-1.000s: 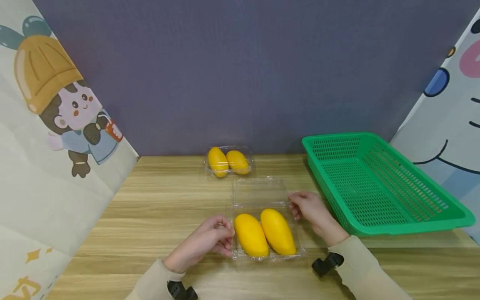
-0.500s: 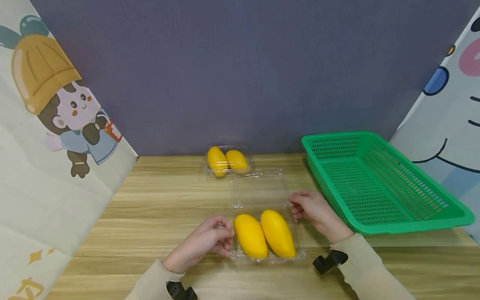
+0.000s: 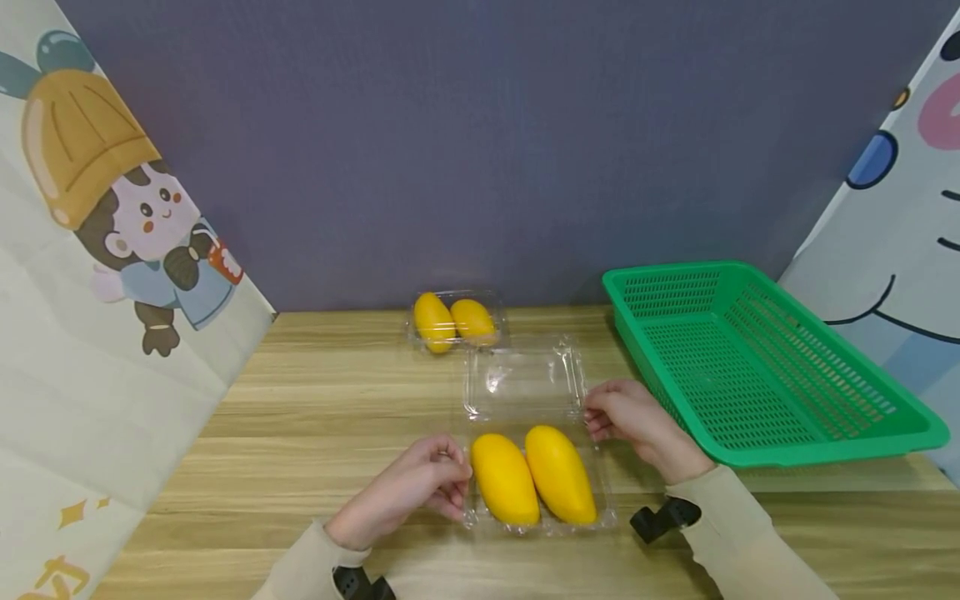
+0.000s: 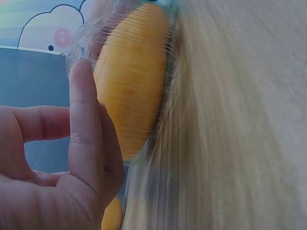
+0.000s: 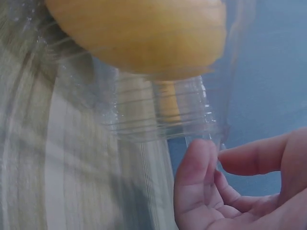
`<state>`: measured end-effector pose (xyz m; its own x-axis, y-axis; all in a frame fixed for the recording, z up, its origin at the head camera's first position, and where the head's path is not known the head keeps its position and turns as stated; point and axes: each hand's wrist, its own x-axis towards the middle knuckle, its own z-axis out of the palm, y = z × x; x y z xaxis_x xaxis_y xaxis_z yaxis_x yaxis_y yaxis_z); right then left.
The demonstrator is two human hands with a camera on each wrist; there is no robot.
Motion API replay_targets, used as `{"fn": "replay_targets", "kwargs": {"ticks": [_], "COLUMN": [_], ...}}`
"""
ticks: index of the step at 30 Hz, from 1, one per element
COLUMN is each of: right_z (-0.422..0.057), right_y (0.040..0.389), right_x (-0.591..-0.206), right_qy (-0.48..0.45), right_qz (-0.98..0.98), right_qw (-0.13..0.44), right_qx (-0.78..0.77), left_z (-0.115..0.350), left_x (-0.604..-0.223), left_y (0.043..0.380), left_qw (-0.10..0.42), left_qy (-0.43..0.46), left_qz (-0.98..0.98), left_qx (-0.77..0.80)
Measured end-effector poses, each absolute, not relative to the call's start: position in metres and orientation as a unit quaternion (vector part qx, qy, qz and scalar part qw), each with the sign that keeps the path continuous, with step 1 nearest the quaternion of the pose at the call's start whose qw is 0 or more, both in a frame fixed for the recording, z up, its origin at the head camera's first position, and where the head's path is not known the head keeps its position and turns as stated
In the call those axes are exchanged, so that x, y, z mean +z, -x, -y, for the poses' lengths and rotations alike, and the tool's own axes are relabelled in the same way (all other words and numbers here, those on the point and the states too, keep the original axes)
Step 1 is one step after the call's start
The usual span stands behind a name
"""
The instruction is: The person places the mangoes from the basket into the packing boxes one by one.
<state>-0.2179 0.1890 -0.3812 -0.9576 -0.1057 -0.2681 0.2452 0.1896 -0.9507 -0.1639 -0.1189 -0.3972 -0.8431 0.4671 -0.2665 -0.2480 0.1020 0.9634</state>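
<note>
In the head view, a clear plastic clamshell box (image 3: 606, 500) lies unfolded, its lid (image 3: 525, 385) laid back away from me. Two yellow mangoes, a left one (image 3: 505, 480) and a right one (image 3: 561, 475), sit side by side in its base. My left hand (image 3: 412, 487) touches the base's left side; in the left wrist view one finger (image 4: 85, 129) stretches straight along the wall. At the right, near the hinge, my right hand (image 3: 630, 421) pinches the box's edge. The right wrist view shows the thumb (image 5: 249, 158) and a fingertip meeting at that plastic edge.
Behind the unfolded box, a closed clear box (image 3: 498, 308) with two mangoes (image 3: 435, 321) stands by the dark back panel (image 3: 480, 150). A large green slotted basket (image 3: 720, 358) stands at the right, close to my right forearm. Wood-grain tabletop (image 3: 315, 400) extends to the left.
The lid has shifted its angle and now catches bright reflections. The box with its mangoes has slid slightly toward me. My right hand has moved a little to the right; the left has barely moved.
</note>
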Motion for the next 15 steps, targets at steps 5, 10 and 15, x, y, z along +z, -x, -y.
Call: {"fn": "replay_targets", "kwargs": {"ticks": [5, 10, 15], "right_z": [-0.1892, -0.1891, -0.1915], "right_y": [0.2178, 0.2188, 0.2198], "right_x": [-0.3817, -0.3816, -0.3816], "right_qy": [-0.029, -0.018, -0.016], "right_qz": [-0.760, -0.747, -0.741], "right_qw": [0.122, 0.109, 0.109], "right_qx": [-0.638, -0.656, -0.663], "left_z": [0.1187, 0.1199, 0.1201], "left_x": [-0.3976, -0.3973, -0.3979], "left_y": [0.1644, 0.1658, 0.1673], "left_qw": [0.259, 0.245, 0.244], "left_qy": [-0.073, -0.065, -0.062], "left_qz": [-0.692, -0.692, -0.693], "left_qx": [0.670, 0.676, 0.676]}}
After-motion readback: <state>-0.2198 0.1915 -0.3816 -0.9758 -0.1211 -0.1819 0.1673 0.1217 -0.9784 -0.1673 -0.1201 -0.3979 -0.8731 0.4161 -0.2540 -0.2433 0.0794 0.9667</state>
